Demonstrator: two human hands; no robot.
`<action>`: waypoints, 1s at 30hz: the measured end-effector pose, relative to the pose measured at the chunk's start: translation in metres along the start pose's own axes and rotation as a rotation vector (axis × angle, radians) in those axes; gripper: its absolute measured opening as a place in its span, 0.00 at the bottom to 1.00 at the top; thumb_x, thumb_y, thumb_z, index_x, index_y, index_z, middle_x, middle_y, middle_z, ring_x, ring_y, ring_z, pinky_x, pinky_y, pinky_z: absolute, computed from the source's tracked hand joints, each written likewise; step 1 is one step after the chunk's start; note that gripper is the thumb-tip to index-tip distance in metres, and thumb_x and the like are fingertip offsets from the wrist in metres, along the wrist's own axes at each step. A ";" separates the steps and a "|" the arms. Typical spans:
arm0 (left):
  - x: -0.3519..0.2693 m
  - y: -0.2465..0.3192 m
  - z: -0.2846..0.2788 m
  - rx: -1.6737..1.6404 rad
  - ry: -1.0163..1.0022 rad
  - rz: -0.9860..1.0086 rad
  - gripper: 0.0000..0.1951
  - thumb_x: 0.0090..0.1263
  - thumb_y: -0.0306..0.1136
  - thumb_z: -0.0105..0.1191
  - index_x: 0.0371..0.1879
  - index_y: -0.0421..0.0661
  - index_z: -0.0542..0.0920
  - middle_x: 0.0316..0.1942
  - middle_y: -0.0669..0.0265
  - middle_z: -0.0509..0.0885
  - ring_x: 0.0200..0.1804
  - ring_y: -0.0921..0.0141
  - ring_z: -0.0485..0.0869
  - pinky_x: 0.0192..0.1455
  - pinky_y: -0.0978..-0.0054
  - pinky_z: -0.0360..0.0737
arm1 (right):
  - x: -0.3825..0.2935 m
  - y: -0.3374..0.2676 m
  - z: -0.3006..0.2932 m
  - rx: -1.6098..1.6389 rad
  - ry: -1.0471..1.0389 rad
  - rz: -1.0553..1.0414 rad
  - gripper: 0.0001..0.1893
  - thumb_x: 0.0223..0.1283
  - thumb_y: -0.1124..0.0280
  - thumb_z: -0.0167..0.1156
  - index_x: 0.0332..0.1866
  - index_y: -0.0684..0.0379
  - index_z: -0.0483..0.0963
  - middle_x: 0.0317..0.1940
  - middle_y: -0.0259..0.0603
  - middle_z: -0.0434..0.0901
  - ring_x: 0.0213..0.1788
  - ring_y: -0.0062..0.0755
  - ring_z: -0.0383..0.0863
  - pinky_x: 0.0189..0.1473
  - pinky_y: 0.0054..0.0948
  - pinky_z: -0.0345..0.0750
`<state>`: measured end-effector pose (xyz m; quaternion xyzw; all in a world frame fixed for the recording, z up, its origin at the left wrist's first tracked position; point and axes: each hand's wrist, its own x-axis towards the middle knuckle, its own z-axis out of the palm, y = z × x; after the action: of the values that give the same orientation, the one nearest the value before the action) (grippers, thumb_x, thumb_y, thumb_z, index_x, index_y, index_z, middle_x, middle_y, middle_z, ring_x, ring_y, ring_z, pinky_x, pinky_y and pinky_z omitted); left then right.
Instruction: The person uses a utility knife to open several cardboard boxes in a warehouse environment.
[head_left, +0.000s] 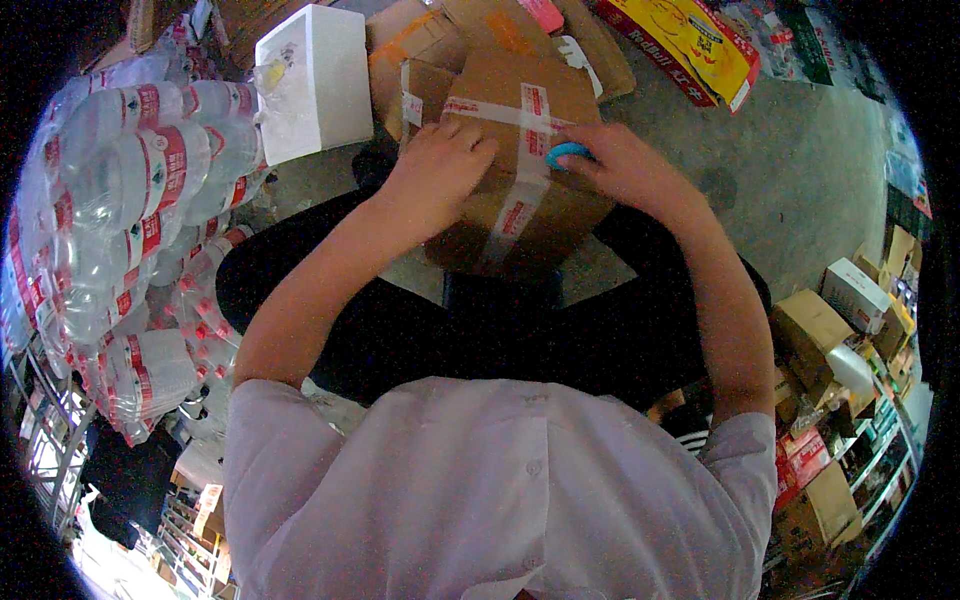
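A brown cardboard box (499, 161) stands between my knees, crossed by strips of white tape (534, 135) with red print. My left hand (442, 169) lies on the left part of the box, its fingers bent against the cardboard; nothing shows in it. On the right side of the box is my right hand (611, 161), closed around a small blue object (571, 154), perhaps a tool's handle, near the crossing of the tape strips. Most of the blue object is hidden by the fingers.
Wrapped large plastic bottles (142, 180) are stacked at the left, beside a white foam box (341, 82). Behind the taped box lie more cardboard boxes (420, 37). A yellow and red carton (686, 45) lies at the upper right. Shelves with cartons (814, 319) stand at the right.
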<state>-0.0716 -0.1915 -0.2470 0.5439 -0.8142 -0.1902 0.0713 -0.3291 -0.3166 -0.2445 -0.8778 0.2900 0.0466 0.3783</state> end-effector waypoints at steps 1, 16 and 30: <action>-0.001 0.003 0.000 0.015 0.004 -0.004 0.24 0.53 0.23 0.65 0.52 0.45 0.80 0.51 0.56 0.81 0.61 0.52 0.79 0.62 0.54 0.77 | 0.002 0.003 0.001 0.035 -0.018 -0.003 0.17 0.70 0.63 0.61 0.58 0.60 0.80 0.47 0.54 0.85 0.52 0.58 0.83 0.58 0.47 0.79; -0.003 0.006 -0.006 -0.086 -0.065 0.081 0.24 0.57 0.25 0.64 0.55 0.58 0.85 0.51 0.60 0.80 0.61 0.56 0.79 0.66 0.51 0.73 | 0.006 -0.018 -0.013 0.048 -0.208 -0.006 0.16 0.70 0.60 0.61 0.57 0.56 0.80 0.53 0.52 0.85 0.58 0.58 0.83 0.63 0.49 0.79; 0.008 0.010 -0.014 -0.006 0.045 -0.016 0.19 0.54 0.31 0.68 0.47 0.48 0.86 0.51 0.62 0.78 0.62 0.58 0.75 0.64 0.57 0.71 | 0.010 -0.018 -0.022 0.019 0.065 0.158 0.20 0.72 0.55 0.60 0.56 0.61 0.78 0.43 0.58 0.86 0.47 0.64 0.85 0.51 0.53 0.82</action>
<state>-0.0784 -0.1990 -0.2311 0.5543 -0.8074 -0.1809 0.0899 -0.3141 -0.3262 -0.2203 -0.8497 0.3708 0.0450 0.3722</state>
